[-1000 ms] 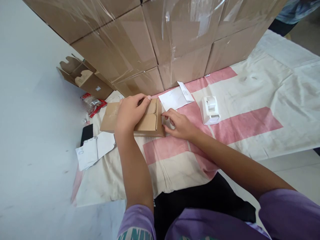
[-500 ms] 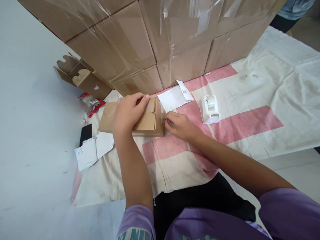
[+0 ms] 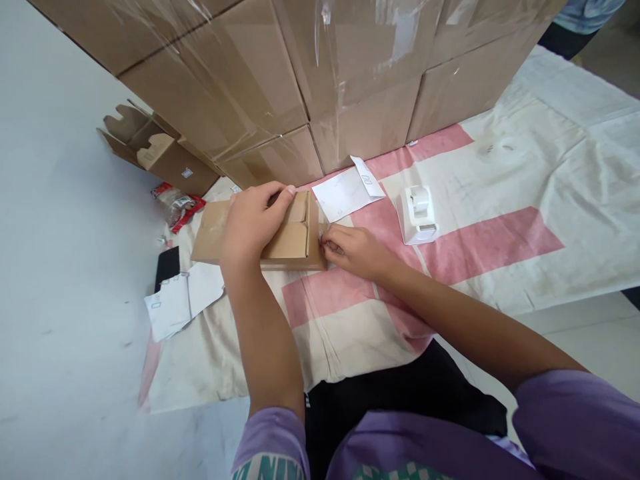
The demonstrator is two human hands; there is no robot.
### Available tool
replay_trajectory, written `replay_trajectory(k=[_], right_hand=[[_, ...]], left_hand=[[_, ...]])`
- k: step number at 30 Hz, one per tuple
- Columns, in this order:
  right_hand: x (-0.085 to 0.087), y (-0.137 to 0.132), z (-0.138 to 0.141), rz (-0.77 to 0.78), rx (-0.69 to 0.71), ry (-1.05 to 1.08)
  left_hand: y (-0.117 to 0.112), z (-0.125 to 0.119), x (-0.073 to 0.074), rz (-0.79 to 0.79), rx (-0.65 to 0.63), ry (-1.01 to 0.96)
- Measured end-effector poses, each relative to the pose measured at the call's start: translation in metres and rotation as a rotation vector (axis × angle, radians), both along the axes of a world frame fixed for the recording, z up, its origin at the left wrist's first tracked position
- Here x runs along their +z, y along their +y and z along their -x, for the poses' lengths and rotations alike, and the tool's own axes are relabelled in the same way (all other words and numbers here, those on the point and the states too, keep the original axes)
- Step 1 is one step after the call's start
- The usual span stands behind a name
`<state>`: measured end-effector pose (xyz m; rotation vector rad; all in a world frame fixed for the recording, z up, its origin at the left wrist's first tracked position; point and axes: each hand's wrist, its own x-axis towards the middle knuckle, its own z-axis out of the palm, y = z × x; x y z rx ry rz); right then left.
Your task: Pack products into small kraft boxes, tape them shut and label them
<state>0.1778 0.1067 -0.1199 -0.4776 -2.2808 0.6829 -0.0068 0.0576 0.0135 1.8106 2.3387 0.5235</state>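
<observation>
A small flat cardboard box [image 3: 293, 243] lies on the pink and cream cloth [image 3: 475, 200] in front of me. My left hand [image 3: 250, 223] lies on top of it, fingers curled over its far edge, pressing it down. My right hand [image 3: 350, 250] is at the box's right end, its fingertips pinched together against that edge; what they pinch is too small to name. A white tape dispenser [image 3: 417, 213] stands a little to the right of my right hand.
A wall of large cardboard cartons [image 3: 300, 80] wrapped in clear film stands right behind. White paper sheets [image 3: 347, 193] lie by it, more white papers [image 3: 183, 303] at the left. An open cardboard box [image 3: 150, 150] and a red-trimmed plastic bag [image 3: 177, 203] sit at far left.
My right hand's fingers have closed in from a looser spread to a pinch at the box's right edge. The left hand has stayed on the box.
</observation>
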Motion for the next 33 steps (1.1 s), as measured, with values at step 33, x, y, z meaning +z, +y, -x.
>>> replay_trajectory(k=[33], right_hand=[[0.000, -0.007, 0.006, 0.258, -0.032, -0.005]], left_hand=[[0.001, 0.002, -0.001, -0.015, -0.014, -0.007]])
